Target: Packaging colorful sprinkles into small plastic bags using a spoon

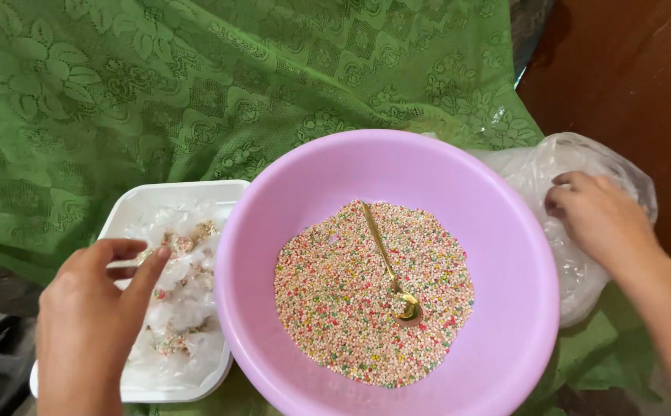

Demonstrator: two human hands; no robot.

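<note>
Both hands work at the sides: left hand (89, 323) curls loosely over the white tray (139, 202), fingers half-open; right hand (601, 219) pinches the clear plastic bag (574, 270). Between them, the pink basin (385, 270) of coloured beads (374, 296) fills the middle, crowding both. A nudged rim could scatter beads (green cloth (196, 92) hides them). Gold spoon (389, 266) lies inside.

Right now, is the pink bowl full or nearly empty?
Neither: the pink bowl is partly filled. A shallow layer of tiny multicoloured beads covers only its bottom, a gold spoon lies on them, and the walls are bare.
</note>
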